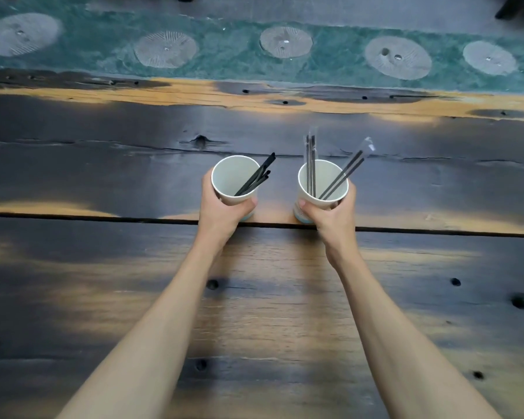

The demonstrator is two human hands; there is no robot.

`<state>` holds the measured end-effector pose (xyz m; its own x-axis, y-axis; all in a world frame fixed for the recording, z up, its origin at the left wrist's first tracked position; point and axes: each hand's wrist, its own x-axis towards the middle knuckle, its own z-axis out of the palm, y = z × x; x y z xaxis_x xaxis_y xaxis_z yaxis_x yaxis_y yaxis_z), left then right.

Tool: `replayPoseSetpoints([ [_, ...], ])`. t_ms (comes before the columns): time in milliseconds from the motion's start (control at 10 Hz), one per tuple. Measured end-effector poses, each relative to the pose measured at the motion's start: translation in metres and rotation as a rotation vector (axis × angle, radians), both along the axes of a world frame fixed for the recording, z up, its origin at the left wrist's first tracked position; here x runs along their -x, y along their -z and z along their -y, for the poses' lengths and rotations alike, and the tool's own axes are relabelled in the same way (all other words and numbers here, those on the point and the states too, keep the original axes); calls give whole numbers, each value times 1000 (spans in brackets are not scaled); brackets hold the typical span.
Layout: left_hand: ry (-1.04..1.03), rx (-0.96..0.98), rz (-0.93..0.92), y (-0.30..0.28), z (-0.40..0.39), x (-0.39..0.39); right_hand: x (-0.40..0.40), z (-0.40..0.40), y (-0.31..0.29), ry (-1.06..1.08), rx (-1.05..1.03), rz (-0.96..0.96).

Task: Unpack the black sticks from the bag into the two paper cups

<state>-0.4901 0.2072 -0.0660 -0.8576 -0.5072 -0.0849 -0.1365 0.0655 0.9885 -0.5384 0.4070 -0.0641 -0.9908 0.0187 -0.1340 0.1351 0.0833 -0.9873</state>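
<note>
Two white paper cups stand side by side on the dark wooden table. My left hand (221, 210) is wrapped around the left cup (229, 176), which holds several bare black sticks (259, 173) leaning to the right. My right hand (330, 214) grips the right cup (324, 179). In it, black sticks in clear plastic sleeves (310, 164) stand upright, and two more wrapped sticks (344, 173) lean right. No bag is in view.
The table (270, 297) is made of dark, worn planks with knot holes and a long seam just behind my wrists. Beyond its far edge lies a green floor (224, 49) with pale round patches. Something dark sits at the top right corner.
</note>
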Motion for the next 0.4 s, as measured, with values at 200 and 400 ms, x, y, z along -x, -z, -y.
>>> replayPoseSetpoints([
  [200, 17, 13, 2, -3, -2, 1, -4, -3, -1, -16, 53, 23],
  [400, 7, 58, 137, -23, -6, -35, -42, -17, -28, -10, -1, 108],
])
